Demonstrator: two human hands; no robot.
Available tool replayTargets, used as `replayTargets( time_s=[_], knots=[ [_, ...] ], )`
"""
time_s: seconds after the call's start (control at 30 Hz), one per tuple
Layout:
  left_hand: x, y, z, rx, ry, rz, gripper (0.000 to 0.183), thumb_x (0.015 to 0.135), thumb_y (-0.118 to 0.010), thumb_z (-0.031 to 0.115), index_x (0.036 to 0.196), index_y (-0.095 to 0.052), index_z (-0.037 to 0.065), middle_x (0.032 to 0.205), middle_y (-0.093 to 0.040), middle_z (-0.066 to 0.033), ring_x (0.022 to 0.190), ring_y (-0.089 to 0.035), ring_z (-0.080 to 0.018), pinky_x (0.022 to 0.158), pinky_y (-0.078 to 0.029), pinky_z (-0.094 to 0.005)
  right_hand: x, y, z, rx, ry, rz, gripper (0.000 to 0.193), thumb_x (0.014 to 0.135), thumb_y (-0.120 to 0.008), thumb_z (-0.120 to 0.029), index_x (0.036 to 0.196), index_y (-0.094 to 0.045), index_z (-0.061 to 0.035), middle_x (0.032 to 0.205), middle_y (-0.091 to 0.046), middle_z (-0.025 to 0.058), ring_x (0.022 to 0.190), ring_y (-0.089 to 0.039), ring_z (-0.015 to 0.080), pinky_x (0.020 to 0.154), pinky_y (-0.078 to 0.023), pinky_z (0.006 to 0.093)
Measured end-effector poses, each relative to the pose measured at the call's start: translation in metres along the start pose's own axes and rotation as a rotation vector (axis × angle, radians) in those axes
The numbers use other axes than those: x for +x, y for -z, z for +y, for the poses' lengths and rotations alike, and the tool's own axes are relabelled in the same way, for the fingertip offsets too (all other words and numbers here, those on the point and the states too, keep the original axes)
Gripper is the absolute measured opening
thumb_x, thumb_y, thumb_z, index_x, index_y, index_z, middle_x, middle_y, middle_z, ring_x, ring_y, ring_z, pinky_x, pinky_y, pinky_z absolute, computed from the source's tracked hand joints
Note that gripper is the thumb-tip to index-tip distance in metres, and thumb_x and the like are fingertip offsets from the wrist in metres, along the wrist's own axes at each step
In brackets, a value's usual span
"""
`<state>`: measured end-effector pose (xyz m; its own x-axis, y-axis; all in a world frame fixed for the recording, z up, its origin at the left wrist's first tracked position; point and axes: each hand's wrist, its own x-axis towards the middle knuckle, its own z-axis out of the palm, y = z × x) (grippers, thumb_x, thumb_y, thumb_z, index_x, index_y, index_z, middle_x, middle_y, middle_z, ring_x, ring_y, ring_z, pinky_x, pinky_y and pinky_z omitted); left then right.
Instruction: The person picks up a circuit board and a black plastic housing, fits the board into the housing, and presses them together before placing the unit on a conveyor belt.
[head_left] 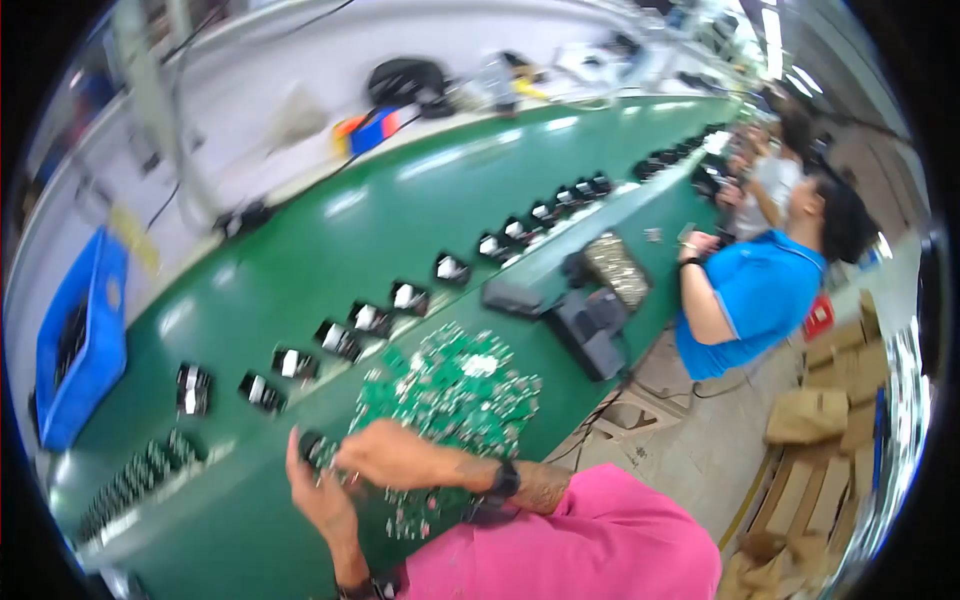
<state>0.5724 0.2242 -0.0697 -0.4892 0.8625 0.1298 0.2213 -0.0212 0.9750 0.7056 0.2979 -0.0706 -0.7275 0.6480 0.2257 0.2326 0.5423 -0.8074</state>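
- Two of my hands meet over the near side of the green worktop (245, 520), my left hand (327, 503) with its thumb raised and fingers curled around a small dark piece (316, 447).
- My right hand (378, 452) is bunched against that piece's right side; blur hides its fingertips, so I cannot tell whether they pinch.
- To my right, a heap of green circuit boards (450, 400) crowds my forearm and spreads toward the table's near edge.
- To my left, green surface gives my hand room, out to the pale rail (580, 224) edging the belt (330, 240).
- Beyond the rail, black housings (262, 392) stand apart in a line.
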Motion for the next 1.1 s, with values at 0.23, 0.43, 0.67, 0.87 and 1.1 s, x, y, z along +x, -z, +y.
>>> replayTargets(
  time_s=[0.23, 0.43, 0.67, 0.87, 1.1],
  knots=[
    [0.015, 0.021, 0.000, -0.402, 0.188, -0.487, 0.059, 0.090, -0.057, -0.003, 0.146, -0.039, 0.002, 0.123, -0.060, -0.0127, 0.085, -0.065, -0.0126, 0.070, -0.053, -0.0234, -0.010, 0.013, -0.007, -0.005, -0.190, 0.233, 0.033, 0.095, -0.063, -0.019, 0.067, -0.058, -0.0013, 0.062, -0.057, 0.0141, 0.054, -0.058, 0.0320, 0.050, -0.043, 0.0410],
    [0.007, 0.024, 0.003, -0.177, 0.270, -0.249, 0.037, 0.098, -0.057, 0.007, 0.134, -0.053, 0.002, 0.104, -0.067, -0.0058, 0.071, -0.061, -0.0070, 0.060, -0.049, -0.0207, -0.003, 0.004, -0.017, -0.193, -0.219, 0.092, 0.035, 0.093, -0.066, -0.019, 0.066, -0.056, 0.0004, 0.061, -0.056, 0.0150, 0.051, -0.055, 0.0289, 0.050, -0.041, 0.0392],
    [0.010, 0.019, 0.003, -0.200, 0.324, -0.315, 0.034, 0.102, -0.051, 0.013, 0.135, -0.054, 0.004, 0.090, -0.065, -0.0068, 0.057, -0.062, -0.0097, 0.050, -0.050, -0.0229, -0.003, 0.004, -0.008, 0.333, -0.417, 0.125, 0.030, 0.094, -0.064, -0.011, 0.121, -0.059, -0.0004, 0.075, -0.060, 0.0046, 0.062, -0.057, 0.0104, 0.056, -0.046, 0.0272],
    [0.009, 0.010, 0.001, -0.281, 0.328, -0.287, 0.037, 0.103, -0.047, 0.013, 0.138, -0.048, 0.002, 0.085, -0.063, -0.0076, 0.060, -0.068, -0.0139, 0.050, -0.054, -0.0245, -0.002, 0.008, 0.002, 0.347, -0.347, 0.013, 0.054, 0.096, -0.059, -0.008, 0.149, -0.045, -0.0085, 0.084, -0.057, 0.0000, 0.067, -0.053, 0.0046, 0.059, -0.046, 0.0225],
    [0.011, 0.005, 0.000, -0.237, 0.314, -0.254, 0.035, 0.103, -0.048, 0.012, 0.135, -0.048, -0.001, 0.085, -0.065, -0.0090, 0.057, -0.066, -0.0133, 0.048, -0.052, -0.0249, 0.000, -0.001, 0.001, 0.405, -0.331, 0.080, 0.049, 0.099, -0.054, -0.008, 0.147, -0.048, -0.0124, 0.083, -0.051, -0.0021, 0.070, -0.051, 0.0047, 0.061, -0.046, 0.0215]
  ],
)
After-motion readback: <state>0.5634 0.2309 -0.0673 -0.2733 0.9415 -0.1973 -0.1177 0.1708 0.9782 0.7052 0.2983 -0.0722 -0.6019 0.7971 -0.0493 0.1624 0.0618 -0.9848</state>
